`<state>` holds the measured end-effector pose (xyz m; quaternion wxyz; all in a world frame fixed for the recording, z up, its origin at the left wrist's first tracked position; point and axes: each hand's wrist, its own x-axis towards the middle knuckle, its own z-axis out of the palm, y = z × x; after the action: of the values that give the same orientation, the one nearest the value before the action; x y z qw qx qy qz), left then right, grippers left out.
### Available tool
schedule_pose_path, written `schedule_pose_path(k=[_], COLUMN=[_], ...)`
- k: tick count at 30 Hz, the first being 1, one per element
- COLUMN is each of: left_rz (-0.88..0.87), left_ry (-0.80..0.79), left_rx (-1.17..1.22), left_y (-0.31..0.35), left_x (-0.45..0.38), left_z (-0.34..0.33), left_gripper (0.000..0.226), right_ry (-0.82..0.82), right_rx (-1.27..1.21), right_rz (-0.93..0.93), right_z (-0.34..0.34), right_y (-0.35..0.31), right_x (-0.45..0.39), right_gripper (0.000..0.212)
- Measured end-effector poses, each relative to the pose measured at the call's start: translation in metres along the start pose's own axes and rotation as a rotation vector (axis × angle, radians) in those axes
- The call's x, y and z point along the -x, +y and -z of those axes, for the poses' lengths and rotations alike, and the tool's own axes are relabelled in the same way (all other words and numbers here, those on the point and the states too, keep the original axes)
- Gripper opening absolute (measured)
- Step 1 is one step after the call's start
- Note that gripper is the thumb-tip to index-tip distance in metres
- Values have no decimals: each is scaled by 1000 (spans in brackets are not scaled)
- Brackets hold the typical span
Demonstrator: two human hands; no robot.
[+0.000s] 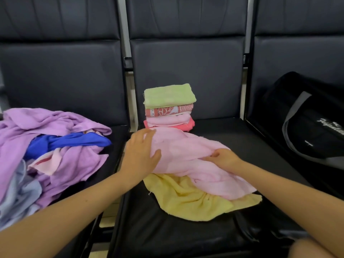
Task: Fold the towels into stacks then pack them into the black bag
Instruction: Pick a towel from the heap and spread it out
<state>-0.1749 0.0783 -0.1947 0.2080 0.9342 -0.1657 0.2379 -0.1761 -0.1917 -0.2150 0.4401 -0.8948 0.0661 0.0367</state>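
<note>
A loose pink towel (188, 151) lies crumpled across the middle black seat, on top of a yellow towel (189, 202). My left hand (140, 155) rests flat on the pink towel's left end, fingers straight. My right hand (222, 158) pinches a fold of the pink towel near its middle. Behind them stands a stack of folded towels (168, 107), green on top, then patterned red, pale pink and coral. The black bag (305, 120) lies on the seat to the right.
A heap of unfolded towels (46, 151), purple, blue, pale blue and pink, covers the left seat. The seats' black backrests (186, 71) rise behind. A gap separates the left and middle seats. My knee shows at the bottom right.
</note>
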Motion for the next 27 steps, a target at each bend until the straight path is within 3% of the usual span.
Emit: schedule_pose_path(k=[1, 4, 8, 13, 15, 17, 21, 25, 27], left_rz=[-66, -42, 72, 98, -36, -156, -165, -36, -54], left_ry=[-56, -311, -474, -563, -571, -477, -368, -539, -634], left_rx=[30, 224, 369, 406, 259, 152, 413, 600, 482], left_y=[3, 16, 29, 41, 45, 49, 62, 75, 77], left_x=[2, 10, 12, -3, -5, -7, -8, -1, 2], left_z=[0, -10, -24, -39, -47, -54, -61, -59, -59], left_gripper=[52, 32, 33, 35, 35, 35, 34, 39, 27], right_ry=[-3, 36, 48, 91, 124, 166, 97, -90, -129], right_rx=[-18, -106, -204, -510, -542, -612, -688, -675, -623], right_rz=[20, 5, -5, -61, -64, -101, -217, -246, -287], right_z=[-5, -12, -9, 10, 18, 24, 29, 30, 29], right_y=[1, 0, -14, -23, -25, -24, -13, -8, -3], right_x=[0, -5, -4, 1, 3, 3, 2, 11, 12], right_gripper=[6, 15, 19, 28, 24, 21, 30, 31, 30])
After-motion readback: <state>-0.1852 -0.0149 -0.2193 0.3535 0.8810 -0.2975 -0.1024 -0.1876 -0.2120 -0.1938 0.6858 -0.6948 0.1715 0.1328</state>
